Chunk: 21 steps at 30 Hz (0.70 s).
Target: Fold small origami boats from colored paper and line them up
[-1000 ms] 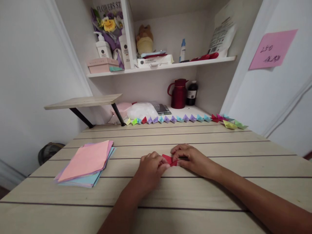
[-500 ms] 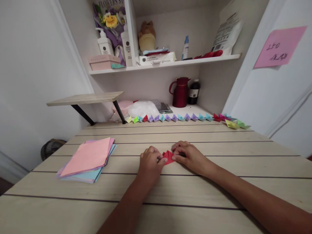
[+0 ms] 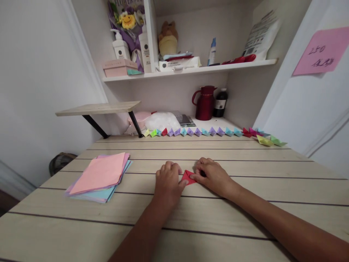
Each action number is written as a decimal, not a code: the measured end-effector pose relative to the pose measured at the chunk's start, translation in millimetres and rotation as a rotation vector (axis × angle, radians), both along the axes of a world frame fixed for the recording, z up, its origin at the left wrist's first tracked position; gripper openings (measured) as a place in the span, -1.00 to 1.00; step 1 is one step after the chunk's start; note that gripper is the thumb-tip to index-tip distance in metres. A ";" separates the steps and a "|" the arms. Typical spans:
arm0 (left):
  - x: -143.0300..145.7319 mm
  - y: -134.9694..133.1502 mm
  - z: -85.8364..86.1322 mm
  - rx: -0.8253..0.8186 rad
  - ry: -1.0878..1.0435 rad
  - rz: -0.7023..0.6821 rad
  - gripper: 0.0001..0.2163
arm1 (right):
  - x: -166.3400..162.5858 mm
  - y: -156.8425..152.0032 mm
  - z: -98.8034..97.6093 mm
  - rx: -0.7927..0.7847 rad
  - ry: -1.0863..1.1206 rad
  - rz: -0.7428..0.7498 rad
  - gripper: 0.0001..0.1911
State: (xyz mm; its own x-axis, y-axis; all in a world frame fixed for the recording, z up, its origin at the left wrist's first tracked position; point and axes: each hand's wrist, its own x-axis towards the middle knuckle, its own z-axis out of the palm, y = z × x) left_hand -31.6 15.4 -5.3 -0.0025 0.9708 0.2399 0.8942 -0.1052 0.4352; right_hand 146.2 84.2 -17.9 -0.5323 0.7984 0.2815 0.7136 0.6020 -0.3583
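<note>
A small piece of red folded paper [image 3: 187, 176] lies on the wood-plank table between my two hands. It now looks like a flat triangle with its tip pointing away from me. My left hand [image 3: 168, 182] is curled at its left side, and the thumb tip presses on the paper's lower left part. From the right, my right hand [image 3: 211, 174] has its thumb on the paper's right part with the fingers bent behind it. The fingertips of the right hand are partly hidden.
To the left lies a stack of coloured paper squares [image 3: 99, 173], pink on top. Several small folded paper boats [image 3: 191, 132] line the table's back edge. A raised wooden stand [image 3: 99, 108] stands back left, and a red jug [image 3: 205, 103] at the back.
Two raised points on the red paper have become one flat triangle. My left fingers have lifted slightly off its upper edge, while my right thumb has moved inward over it. The view has shifted slightly.
</note>
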 end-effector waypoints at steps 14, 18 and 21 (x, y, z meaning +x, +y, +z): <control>-2.2 -6.0 -0.7 -0.102 0.209 -0.166 -0.62 | 4.3 0.0 3.0 -0.135 0.130 -0.073 -0.89; -4.2 -4.1 -0.4 -0.133 0.248 -0.182 -0.62 | 13.4 4.2 2.7 -0.172 0.188 -0.022 -0.91; -5.0 -2.8 0.0 -0.138 0.259 -0.186 -0.62 | 16.3 4.9 2.7 -0.176 0.212 -0.019 -0.88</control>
State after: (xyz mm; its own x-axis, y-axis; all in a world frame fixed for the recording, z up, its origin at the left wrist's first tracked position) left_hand -36.7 12.6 -5.4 0.2214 0.9722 0.0759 0.9478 -0.2328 0.2177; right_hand 162.5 89.1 -15.2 -0.4608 0.8541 0.2413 0.6223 0.5047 -0.5984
